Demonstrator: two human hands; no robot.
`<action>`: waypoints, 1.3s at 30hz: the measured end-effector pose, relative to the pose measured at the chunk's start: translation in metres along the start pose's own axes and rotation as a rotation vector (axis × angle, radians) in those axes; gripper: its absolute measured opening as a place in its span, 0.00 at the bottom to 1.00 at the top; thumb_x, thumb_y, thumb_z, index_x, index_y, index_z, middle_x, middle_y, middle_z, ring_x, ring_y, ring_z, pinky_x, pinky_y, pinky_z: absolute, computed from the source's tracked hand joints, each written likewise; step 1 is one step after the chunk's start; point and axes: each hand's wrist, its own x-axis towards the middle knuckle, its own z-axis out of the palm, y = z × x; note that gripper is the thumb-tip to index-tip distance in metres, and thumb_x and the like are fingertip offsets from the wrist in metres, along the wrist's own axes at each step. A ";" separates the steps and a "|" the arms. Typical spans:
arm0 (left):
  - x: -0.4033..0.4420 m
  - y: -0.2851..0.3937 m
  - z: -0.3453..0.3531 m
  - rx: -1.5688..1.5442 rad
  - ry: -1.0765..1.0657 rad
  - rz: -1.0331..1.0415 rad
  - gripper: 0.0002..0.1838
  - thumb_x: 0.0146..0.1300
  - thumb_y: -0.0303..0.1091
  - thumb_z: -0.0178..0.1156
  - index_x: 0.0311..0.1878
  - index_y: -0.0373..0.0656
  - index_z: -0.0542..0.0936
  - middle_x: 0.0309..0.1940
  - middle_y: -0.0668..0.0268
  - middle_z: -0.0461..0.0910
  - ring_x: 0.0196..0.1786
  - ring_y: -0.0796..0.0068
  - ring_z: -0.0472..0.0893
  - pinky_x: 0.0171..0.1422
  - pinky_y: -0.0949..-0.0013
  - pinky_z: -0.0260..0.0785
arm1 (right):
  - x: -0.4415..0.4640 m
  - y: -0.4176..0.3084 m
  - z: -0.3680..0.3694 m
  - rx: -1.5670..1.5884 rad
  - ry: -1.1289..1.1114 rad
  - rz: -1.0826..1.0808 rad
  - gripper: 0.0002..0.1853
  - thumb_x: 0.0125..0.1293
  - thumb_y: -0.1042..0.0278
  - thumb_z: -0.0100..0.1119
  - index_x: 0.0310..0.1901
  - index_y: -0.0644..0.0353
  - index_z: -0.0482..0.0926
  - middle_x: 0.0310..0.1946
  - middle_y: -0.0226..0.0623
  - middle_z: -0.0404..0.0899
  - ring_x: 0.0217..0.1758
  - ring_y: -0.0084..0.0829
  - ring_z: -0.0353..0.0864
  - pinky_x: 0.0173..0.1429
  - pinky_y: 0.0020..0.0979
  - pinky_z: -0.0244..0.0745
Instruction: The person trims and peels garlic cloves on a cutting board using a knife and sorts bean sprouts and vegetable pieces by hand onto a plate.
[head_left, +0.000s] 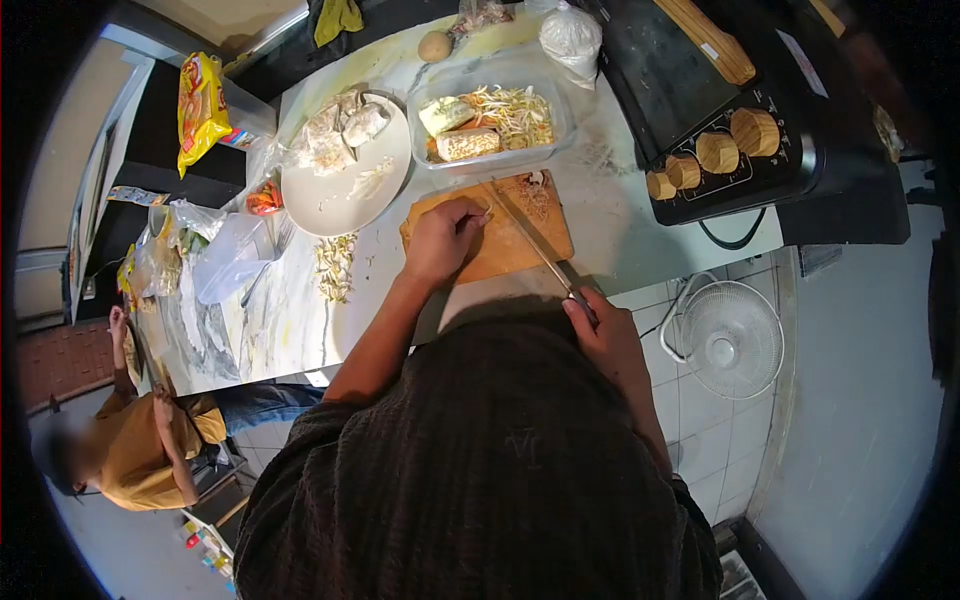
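My right hand (608, 338) is wrapped round the handle of a long kitchen knife (533, 240). Its blade slants across a wooden cutting board (525, 256), the tip toward the far edge. On the board's left part rests my left hand (447, 240), fingers pinched together beside the blade; a small pale bit shows at the fingertips, too small to name. Finely chopped brownish pieces (541, 203) lie on the board's right far corner. Just beyond the board stands a clear plastic container (566, 130) with bean sprouts (517, 118), a tempeh-like block (468, 145) and other pale pieces.
Left of the container, a large plate (335, 218) holds a white-coated food and a utensil. Loose sprouts (335, 268) lie on the marble counter (300, 335). An egg (435, 46), a bag of white powder (571, 44) and a black stove (740, 150) surround it. A person (140, 450) sits left; a fan (724, 340) stands right.
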 end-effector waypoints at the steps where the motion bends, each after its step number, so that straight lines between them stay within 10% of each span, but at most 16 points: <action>1: 0.002 -0.003 0.000 0.000 -0.001 0.001 0.10 0.67 0.36 0.67 0.46 0.41 0.86 0.38 0.55 0.87 0.41 0.55 0.86 0.48 0.60 0.77 | -0.001 0.001 0.002 0.012 0.027 -0.004 0.21 0.75 0.47 0.58 0.51 0.59 0.83 0.28 0.55 0.83 0.36 0.58 0.85 0.39 0.49 0.77; 39: 0.008 -0.001 0.000 0.047 -0.020 0.138 0.08 0.70 0.31 0.61 0.46 0.37 0.83 0.40 0.51 0.81 0.45 0.45 0.82 0.50 0.53 0.73 | 0.000 -0.010 -0.004 -0.156 0.076 -0.062 0.21 0.75 0.52 0.59 0.58 0.58 0.84 0.33 0.55 0.85 0.36 0.52 0.88 0.40 0.41 0.79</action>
